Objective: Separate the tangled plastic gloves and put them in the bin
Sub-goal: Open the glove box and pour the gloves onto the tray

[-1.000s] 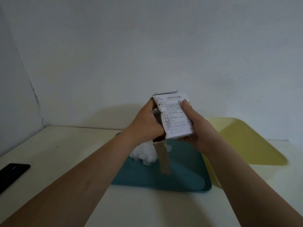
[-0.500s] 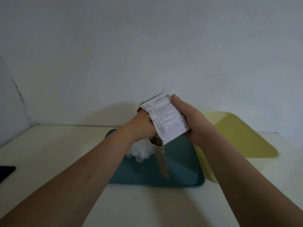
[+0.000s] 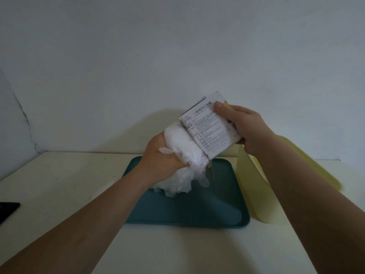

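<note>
Dark slab, maybe phone, at left edge of table. Left hand fisted round wad of clear plastic gloves. Wad half out of tilted carton, hanging over teal tray. Right hand clamps carton's far end. Yellow bin just beside tray, right.

Head camera faces forward-down, seemingly close above table.

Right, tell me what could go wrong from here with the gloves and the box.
1. The left hand grips the gloves as one wad; pulled whole, they may stay tangled.
2. The box in the right hand tilts mouth-down, so any left inside could spill past the teal tray.
3. Loose gloves dangling below the wad may drop.
</note>
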